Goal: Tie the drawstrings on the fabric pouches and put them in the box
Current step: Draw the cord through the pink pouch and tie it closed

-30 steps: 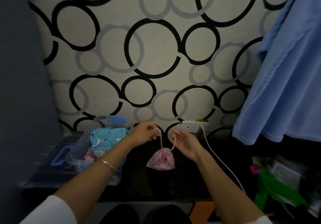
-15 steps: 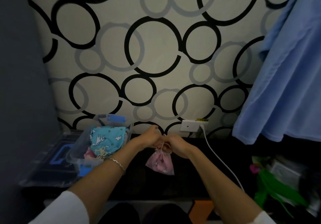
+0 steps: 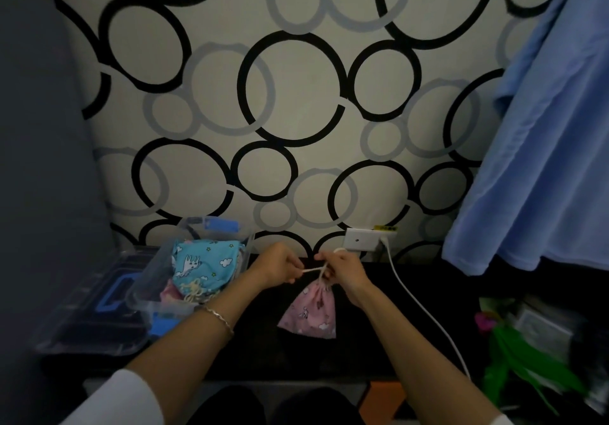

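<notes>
A clear plastic lid with a blue handle lies at the far left, beside a clear plastic box holding a turquoise printed fabric pouch. Right of the box, the left hand has its fingers curled, pinching one end of a cream drawstring. The right hand grips the other end in curled fingers, just above the gathered neck of a pink printed fabric pouch. That pouch hangs between the forearms over the dark surface, outside the box. A white cable runs past on the right.
</notes>
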A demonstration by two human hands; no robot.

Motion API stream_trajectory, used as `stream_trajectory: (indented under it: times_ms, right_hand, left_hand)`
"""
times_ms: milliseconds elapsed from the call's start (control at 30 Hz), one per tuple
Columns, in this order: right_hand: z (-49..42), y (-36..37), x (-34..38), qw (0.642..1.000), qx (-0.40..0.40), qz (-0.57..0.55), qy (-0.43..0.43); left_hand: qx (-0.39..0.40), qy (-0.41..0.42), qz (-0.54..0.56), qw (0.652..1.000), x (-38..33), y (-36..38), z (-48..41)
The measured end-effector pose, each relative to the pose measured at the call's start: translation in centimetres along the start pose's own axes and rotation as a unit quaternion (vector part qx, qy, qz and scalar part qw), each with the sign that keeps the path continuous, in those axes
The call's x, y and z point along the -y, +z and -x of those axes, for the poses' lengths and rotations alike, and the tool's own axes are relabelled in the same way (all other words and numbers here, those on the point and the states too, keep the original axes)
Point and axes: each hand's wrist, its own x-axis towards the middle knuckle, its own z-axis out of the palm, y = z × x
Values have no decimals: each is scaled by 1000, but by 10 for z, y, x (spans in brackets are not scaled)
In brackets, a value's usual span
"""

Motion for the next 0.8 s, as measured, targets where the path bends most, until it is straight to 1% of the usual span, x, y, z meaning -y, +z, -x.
stream_trajectory:
  times_ms: [100,133,200,233,300,400,533,600,667,700,800]
  right_hand:
    - [4,-1,0,999,34,1,-1]
    - [5,0,0,999,42,6,-3]
    - [5,2,3,999,44,17,-14]
    - [4,2,3,999,46,17,-20]
    - [5,0,3,998,50,13,-27]
    - [7,-4,3,998,44,20,-28]
    - [9,-10,3,996,77,31,-28]
    - [10,-10,2,998,57,32,-20]
    - [13,-6,3,996,25,72,-41]
    - [14,-5,3,992,26,108,-64]
    - [13,-5,2,957,70,249,-129]
  left_hand:
    - [69,-3,-41,997,2,1,2]
    - [77,2,-30,997,1,6,1]
    - [77,-1,63,995,-5,16,1]
    - [74,-9,110,991,-8,20,2]
    - [50,-7,151,987,-7,28,0]
    - [9,4,134,991,-1,31,-4]
    - [-19,-15,118,993,-4,26,-9]
    - [-26,-31,119,992,-4,25,-10]
    - [-18,-47,121,991,-3,25,-11]
    - [-11,-50,118,992,-3,26,-11]
    - [4,-42,96,995,-5,28,-8]
